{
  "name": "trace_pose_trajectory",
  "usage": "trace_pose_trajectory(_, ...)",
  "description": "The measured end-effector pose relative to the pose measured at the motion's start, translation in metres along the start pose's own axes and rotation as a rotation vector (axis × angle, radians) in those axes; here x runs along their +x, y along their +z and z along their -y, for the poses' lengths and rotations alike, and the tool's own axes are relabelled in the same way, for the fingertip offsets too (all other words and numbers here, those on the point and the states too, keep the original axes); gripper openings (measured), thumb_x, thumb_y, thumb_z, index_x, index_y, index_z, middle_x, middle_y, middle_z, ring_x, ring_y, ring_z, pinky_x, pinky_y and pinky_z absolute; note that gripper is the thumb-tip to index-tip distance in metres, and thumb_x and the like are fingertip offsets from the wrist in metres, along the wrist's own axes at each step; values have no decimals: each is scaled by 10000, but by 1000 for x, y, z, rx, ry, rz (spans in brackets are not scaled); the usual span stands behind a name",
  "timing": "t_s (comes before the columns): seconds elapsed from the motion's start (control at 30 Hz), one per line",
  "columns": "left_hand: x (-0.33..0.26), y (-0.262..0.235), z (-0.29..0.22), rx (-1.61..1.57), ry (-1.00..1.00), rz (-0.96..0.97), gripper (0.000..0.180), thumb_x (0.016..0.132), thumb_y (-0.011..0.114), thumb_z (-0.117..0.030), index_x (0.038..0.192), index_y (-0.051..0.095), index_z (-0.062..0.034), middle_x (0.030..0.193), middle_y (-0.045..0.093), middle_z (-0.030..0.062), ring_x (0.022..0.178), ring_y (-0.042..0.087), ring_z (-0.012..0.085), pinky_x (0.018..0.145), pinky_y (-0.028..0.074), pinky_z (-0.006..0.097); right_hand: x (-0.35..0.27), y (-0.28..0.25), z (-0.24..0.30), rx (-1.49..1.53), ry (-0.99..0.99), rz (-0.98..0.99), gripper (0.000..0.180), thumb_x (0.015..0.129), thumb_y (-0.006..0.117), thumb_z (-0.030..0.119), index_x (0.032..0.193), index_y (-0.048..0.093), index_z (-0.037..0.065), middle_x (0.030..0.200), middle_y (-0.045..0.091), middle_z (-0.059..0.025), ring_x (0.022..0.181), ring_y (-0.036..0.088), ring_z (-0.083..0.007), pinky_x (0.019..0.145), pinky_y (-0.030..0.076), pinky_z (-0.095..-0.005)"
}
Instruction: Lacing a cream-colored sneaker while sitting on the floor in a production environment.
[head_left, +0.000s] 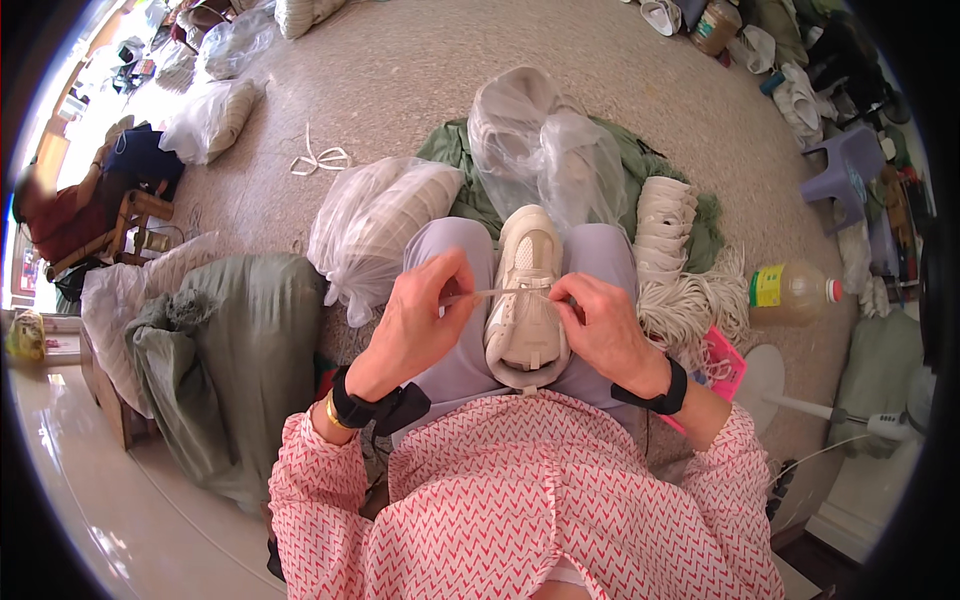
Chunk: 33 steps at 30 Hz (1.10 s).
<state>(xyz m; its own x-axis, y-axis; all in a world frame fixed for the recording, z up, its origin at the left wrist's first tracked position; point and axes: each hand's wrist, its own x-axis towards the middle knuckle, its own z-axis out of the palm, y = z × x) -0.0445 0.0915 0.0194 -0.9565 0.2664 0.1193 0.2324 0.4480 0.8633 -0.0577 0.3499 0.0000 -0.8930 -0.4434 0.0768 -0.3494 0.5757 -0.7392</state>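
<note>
A cream-coloured sneaker [525, 325] rests between my thighs, its heel opening toward me and its toe pointing away. A pale shoelace [490, 292] runs taut across the middle of the shoe. At the left, my left hand [425, 305] pinches one stretch of this lace, fingers curled. My right hand [600, 325] is closed on the lace close to the shoe's right side, thumb and forefinger together. Both hands hover just above the shoe's lacing area. Whether the lace passes through the eyelets under my fingers is too small to tell.
Clear plastic bags of shoes [385, 210] lie beyond my knees. Bundled laces [690, 300] hang at right near a pink basket [722, 362] and a yellow-labelled bottle [795, 292]. A green sack [225, 370] stands at left. A person [75, 215] sits far left; a stool [843, 170] stands right.
</note>
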Motion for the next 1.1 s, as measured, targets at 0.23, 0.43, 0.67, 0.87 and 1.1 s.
trace_pose_trajectory(0.23, 21, 3, -5, 44, 136, -110, 211, 822, 680, 107, 887, 502, 13, 783, 535, 96, 667, 545, 211, 623, 471, 322, 10, 6, -4, -147, -185, -15, 63, 897, 664, 53, 950, 640, 27, 857, 630, -141, 791, 657, -360, 664, 527, -451)
trace_pose_trajectory(0.43, 21, 4, -8, 104, 164, -128, 208, 817, 673, 103, 899, 507, 7, 817, 541, 121, 692, 569, 267, 625, 472, 353, 25, 11, -12, -373, -380, -24, 53, 874, 653, 52, 887, 602, 44, 779, 585, -111, 741, 654, -305, 611, 519, -428)
trace_pose_trajectory(0.67, -8, -7, 4, 246, 107, 34, 133, 857, 642, 54, 914, 534, 2, 841, 564, 164, 745, 598, 406, 633, 475, 437, 8, 3, -14, -422, -419, 1, 105, 804, 659, 38, 843, 562, 52, 746, 570, -101, 688, 640, -288, 573, 509, -413)
trace_pose_trajectory(0.87, -25, -1, 10, 306, 72, 127, 81, 874, 629, 4, 873, 550, -11, 816, 557, 172, 744, 585, 416, 642, 463, 474, -17, -13, -17, -433, -335, -38, 71, 820, 624, 77, 847, 562, 55, 766, 584, -97, 706, 647, -288, 586, 522, -401)
trace_pose_trajectory(1.1, -39, -12, 21, 461, 3, -9, 158, 807, 696, 43, 835, 547, 0, 815, 550, 172, 727, 580, 409, 634, 454, 476, -30, -12, -24, -352, -281, -103, 62, 849, 647, 43, 904, 624, 58, 766, 586, -91, 727, 653, -286, 625, 531, -395)
